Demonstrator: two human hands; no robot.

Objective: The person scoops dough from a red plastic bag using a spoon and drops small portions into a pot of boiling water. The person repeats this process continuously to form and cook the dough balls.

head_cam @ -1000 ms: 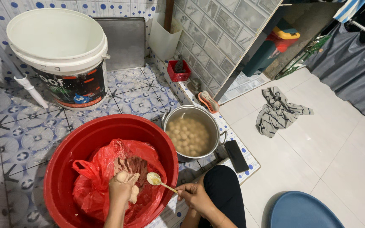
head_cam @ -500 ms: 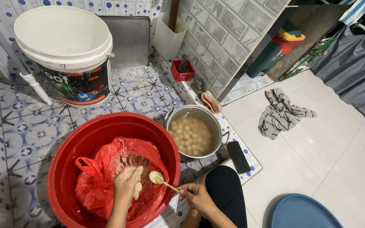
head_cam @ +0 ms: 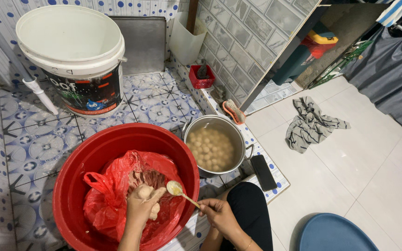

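1. The left hand (head_cam: 143,202) reaches into the red plastic bag (head_cam: 112,200) from the bottom edge of the view, forearm nearly upright in the picture, back of the hand facing the camera.
2. Its fingers are curled tight into a fist around pale meat paste (head_cam: 153,211), a lump of which shows at the thumb side of the fist, towards the spoon.
3. The right hand (head_cam: 219,214) comes in from the lower right, wrist bent inward, over the person's dark-clad knee (head_cam: 250,209).
4. Its fingers are pressed together, pinching the end of the handle of a spoon (head_cam: 178,190); the spoon slants up and left so its bowl hovers just beside the left fist, above the bag.
5. The bag lies open inside the red basin (head_cam: 84,158), with darker minced meat showing in its middle.
6. Just right of the basin, touching or nearly touching its rim, stands a metal pot (head_cam: 238,137) filled with pale round balls (head_cam: 210,148) in cloudy liquid.
7. A dark flat phone (head_cam: 263,172) lies on the tiled ledge beside the pot.
8. A white bucket (head_cam: 70,51) stands behind the basin on the patterned tiles.
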